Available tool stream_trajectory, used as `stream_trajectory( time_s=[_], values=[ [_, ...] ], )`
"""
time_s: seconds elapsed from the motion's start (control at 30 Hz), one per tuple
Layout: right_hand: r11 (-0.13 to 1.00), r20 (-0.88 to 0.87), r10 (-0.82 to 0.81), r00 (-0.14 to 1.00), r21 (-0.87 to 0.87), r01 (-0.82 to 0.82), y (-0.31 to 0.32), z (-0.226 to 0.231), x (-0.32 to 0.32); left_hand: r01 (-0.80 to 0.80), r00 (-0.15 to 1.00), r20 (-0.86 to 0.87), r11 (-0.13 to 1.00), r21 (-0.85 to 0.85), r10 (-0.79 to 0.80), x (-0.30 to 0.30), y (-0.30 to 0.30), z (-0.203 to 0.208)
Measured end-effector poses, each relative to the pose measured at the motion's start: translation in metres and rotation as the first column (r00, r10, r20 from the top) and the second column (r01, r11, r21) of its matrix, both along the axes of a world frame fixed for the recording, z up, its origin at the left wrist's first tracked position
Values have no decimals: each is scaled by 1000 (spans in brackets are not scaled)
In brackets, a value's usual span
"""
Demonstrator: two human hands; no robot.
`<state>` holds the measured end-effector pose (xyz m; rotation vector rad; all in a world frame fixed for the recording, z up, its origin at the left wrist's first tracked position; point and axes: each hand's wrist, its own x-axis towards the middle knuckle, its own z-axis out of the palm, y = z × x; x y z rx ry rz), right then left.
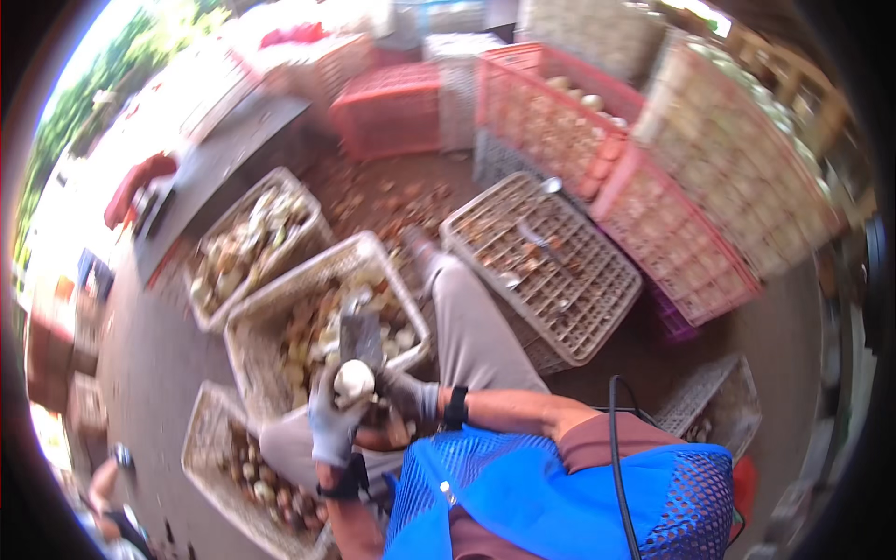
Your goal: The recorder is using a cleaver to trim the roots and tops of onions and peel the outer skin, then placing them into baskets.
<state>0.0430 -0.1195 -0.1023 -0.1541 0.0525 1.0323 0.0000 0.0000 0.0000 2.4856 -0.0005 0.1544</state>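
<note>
My gloved left hand (329, 425) is closed around a pale, peeled onion (355, 380). Just to its right, my gloved right hand (411, 394) grips a knife with a wide, rectangular grey blade (361, 338), which points away from me beside the onion. The handle is hidden in my fingers. Both hands are above the near edge of a dirty white crate (245, 347) containing onion skins and pale pieces. At lower left, next to my knee, a crate (201, 439) contains several unpeeled brownish onions (266, 490).
An upturned white crate (597, 322) ahead right carries spoon-like tools and skin scraps. Another crate (322, 229) at left is heaped with peelings. Pink crates (672, 238) and tall pale stacks (747, 154) line the right. Skins litter the floor (373, 191). A black cable (616, 467) hangs at my chest.
</note>
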Motion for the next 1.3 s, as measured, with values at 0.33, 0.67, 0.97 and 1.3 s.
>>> stream_trajectory(
  time_s=[0.33, 0.67, 0.97, 1.3],
  values=[
    [687, 515, -577, 634, -112, 718, -219, 64, 224, 12, 993, -69, 650, -760, -99, 59, -122, -63],
    [-86, 858, -477, 188, -259, 962, -414, 186, 475, -146, 989, -138, 486, -862, 53, 47, -81, -76],
    [604, 401, -193, 895, -671, 431, -216, -15, 269, -268, 914, -29, 549, -791, 404, -34, 14, -54],
    [626, 324, 111, 939, -757, 187, -122, -66, 117, -633, 550, -313, 142, -761, 775, -173, 140, -144]
  ],
)
